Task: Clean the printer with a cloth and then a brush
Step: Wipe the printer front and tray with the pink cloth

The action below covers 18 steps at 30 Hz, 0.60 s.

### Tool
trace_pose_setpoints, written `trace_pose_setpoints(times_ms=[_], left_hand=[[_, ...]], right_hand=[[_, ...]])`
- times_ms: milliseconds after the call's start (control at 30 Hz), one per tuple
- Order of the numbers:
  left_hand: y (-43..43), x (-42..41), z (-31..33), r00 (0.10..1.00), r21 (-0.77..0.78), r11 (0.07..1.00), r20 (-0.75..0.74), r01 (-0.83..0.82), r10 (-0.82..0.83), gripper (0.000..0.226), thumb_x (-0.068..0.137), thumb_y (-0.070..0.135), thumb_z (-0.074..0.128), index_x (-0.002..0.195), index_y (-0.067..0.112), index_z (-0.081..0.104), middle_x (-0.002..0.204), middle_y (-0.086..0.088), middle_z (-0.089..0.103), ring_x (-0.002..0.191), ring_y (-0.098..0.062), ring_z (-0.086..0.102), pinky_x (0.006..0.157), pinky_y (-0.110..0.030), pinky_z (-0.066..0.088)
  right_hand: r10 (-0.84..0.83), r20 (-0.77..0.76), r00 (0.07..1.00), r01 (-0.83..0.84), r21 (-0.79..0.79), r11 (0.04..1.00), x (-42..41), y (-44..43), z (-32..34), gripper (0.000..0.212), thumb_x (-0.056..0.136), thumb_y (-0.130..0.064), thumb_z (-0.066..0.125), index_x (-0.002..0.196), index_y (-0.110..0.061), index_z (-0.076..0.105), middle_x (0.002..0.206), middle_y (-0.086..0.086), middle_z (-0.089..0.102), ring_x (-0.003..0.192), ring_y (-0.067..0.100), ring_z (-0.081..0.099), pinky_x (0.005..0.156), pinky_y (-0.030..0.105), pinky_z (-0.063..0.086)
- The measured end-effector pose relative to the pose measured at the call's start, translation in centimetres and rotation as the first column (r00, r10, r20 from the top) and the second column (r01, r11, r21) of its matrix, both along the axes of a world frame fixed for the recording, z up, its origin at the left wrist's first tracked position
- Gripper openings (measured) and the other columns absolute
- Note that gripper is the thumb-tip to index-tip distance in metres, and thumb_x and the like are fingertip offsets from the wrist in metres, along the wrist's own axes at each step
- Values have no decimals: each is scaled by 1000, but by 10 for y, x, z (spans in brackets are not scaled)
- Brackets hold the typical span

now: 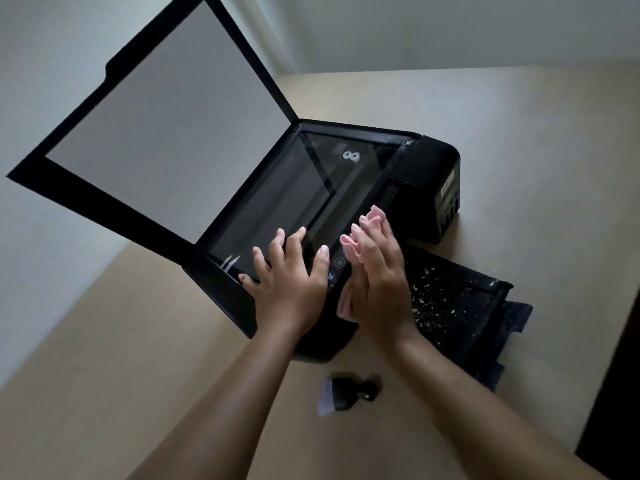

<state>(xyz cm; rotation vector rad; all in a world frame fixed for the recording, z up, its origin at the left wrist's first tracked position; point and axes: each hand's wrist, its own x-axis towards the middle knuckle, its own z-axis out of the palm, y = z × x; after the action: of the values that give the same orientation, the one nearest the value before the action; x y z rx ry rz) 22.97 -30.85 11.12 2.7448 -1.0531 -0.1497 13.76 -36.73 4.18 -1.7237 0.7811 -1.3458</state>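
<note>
A black printer stands on a beige table, its scanner lid raised to the left and the dark scanner glass exposed. My left hand lies flat with fingers spread on the printer's near front edge. My right hand presses a pink cloth against the control panel at the printer's front right. A small black brush with pale bristles lies on the table just in front of the printer.
The printer's black output tray sticks out to the right, sprinkled with white crumbs. The beige table meets white walls at the left and back. A dark edge runs along the table's right side.
</note>
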Motion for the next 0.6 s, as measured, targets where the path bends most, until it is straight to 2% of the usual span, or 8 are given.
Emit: trace_pose_setpoints(times_ms=[100, 167, 267, 333, 400, 467, 533, 600], left_hand=[[1, -1, -1, 1000, 4, 1000, 5, -3, 3, 56, 93, 64, 28, 145, 43, 27, 163, 7, 10, 149, -27, -5, 113, -65, -2], [1, 0, -1, 1000, 0, 1000, -1, -5, 5, 57, 92, 65, 28, 145, 44, 27, 162, 8, 10, 149, -27, -5, 113, -64, -3], [1, -1, 0, 1000, -7, 1000, -2, -6, 6, 58, 91, 66, 28, 145, 44, 27, 163, 7, 10, 149, -27, -6, 114, -64, -4], [1, 0, 0, 1000, -12, 1000, -13, -2, 2, 58, 91, 66, 27, 145, 44, 26, 163, 7, 9, 149, -26, -7, 114, -63, -5], [2, 0, 0, 1000, -15, 1000, -16, 1, -1, 59, 91, 66, 27, 145, 43, 26, 163, 7, 8, 149, -26, -8, 114, -63, -5], [2, 0, -1, 1000, -12, 1000, -8, 5, -5, 62, 90, 69, 25, 145, 43, 26, 163, 7, 9, 149, -27, -7, 113, -64, -5], [1, 0, 0, 1000, -5, 1000, -4, 0, 0, 67, 87, 74, 23, 145, 43, 25, 162, 7, 9, 149, -27, -6, 113, -65, -4], [1, 0, 0, 1000, -1, 1000, 6, 0, 0, 72, 83, 79, 24, 145, 43, 25, 162, 7, 10, 149, -28, -6, 113, -65, -4]], right_hand=[[-43, -233, 972, 28, -67, 997, -14, -46, 7, 29, 99, -25, 47, 110, -10, 69, 126, 5, 63, 123, 31, 49, 101, 37, 45], [10, -349, 937, -62, -138, 988, -27, -50, 12, 33, 100, -33, 42, 111, -18, 69, 124, -3, 64, 119, 29, 49, 92, 41, 49], [147, -430, 891, -282, -269, 921, -46, -63, 13, 35, 99, -34, 41, 115, -21, 69, 125, -6, 65, 120, 27, 48, 97, 35, 44], [109, -408, 906, -233, -268, 935, -55, -81, 15, 34, 100, -29, 43, 116, -16, 69, 123, 0, 67, 118, 24, 51, 100, 26, 40], [55, -263, 963, -95, -142, 985, -60, -86, 14, 25, 100, -18, 51, 113, -7, 69, 117, 8, 68, 117, 17, 55, 100, 16, 39], [16, -117, 993, -14, 18, 1000, -58, -76, 13, 22, 97, -14, 59, 116, -5, 65, 121, 12, 63, 119, 10, 54, 101, 20, 45], [-80, 5, 997, 76, 239, 968, -48, -60, 14, 26, 93, -23, 64, 118, -14, 61, 124, 9, 54, 115, 11, 56, 97, 24, 50], [-182, 124, 975, 107, 458, 882, -28, -42, 25, 31, 91, -29, 67, 117, -15, 59, 123, 6, 54, 110, 6, 58, 96, 24, 50]])
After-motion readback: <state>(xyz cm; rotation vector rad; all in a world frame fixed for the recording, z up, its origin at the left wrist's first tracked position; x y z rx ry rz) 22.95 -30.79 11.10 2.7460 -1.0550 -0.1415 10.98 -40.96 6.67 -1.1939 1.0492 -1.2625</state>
